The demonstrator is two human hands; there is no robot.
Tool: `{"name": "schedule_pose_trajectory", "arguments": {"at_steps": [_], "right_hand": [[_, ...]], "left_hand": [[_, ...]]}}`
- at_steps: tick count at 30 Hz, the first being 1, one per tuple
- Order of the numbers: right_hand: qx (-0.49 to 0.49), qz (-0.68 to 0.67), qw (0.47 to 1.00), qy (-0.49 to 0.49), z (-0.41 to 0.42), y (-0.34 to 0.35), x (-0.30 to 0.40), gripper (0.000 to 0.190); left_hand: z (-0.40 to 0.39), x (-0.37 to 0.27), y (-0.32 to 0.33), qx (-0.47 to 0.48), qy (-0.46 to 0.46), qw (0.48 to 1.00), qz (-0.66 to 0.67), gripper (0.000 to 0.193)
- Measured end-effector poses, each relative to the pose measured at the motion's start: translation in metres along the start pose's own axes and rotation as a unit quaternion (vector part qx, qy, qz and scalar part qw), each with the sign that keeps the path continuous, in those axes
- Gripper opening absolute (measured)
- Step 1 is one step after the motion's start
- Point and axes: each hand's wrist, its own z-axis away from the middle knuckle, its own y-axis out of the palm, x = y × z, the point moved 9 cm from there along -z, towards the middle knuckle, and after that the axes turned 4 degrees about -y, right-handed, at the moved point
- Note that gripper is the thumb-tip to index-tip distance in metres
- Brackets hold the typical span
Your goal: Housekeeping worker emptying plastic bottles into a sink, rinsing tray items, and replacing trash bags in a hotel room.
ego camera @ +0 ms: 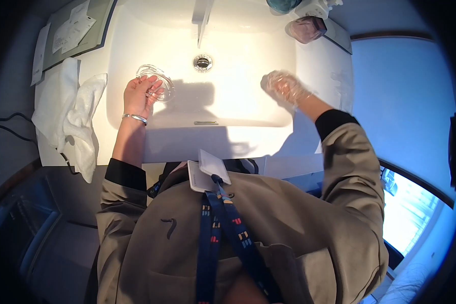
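Over the left side of a white washbasin (235, 95), my left hand (142, 93) grips a clear, round glass-like dish or lid (166, 88) by its near edge. My right hand (287, 89), at the basin's right side, is wrapped in a thin clear plastic film or glove (294, 85). Its fingers look curled, but the shine and blur hide whether anything is in them. The two hands are well apart. Between them and farther back lies the metal drain (202, 63), below the tap (201, 22).
White towels (81, 117) hang over the counter's left edge, near a black cable (13, 117). Papers lie on a grey-green board (95, 34) at back left. A pink faceted container (307, 29) and a teal one (283, 4) stand at back right. A lanyard badge (203, 176) hangs at the counter's front edge.
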Motion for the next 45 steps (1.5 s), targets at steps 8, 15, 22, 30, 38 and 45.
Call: {"name": "schedule_pose_trajectory", "arguments": {"at_steps": [8,15,22,30,38,45], "right_hand": [[-0.095,-0.033,0.989,0.111,0.013,0.057,-0.011,0.025],[-0.083,-0.062,0.992,0.075,0.014,0.001,0.048,0.032],[-0.038,0.06,0.991,0.117,0.016,0.063,-0.052,0.036],[0.007,0.205,0.967,0.153,0.041,0.075,-0.068,0.04],[0.023,0.335,0.926,0.171,-0.005,0.056,-0.007,0.044],[-0.002,0.016,0.947,0.32,-0.081,-0.033,-0.072,0.063]], "left_hand": [[0.0,0.002,0.016,0.016,0.0,1.0,0.014,0.021],[0.014,-0.002,-0.011,-0.017,0.01,1.0,0.023,0.024],[0.01,0.001,0.005,-0.004,0.001,1.0,-0.009,0.011],[0.007,-0.002,0.02,0.007,-0.006,1.0,-0.024,0.012],[0.013,-0.004,0.004,-0.01,0.001,1.0,-0.001,0.017],[0.011,-0.002,-0.013,-0.035,0.021,0.998,0.04,0.021]]}}
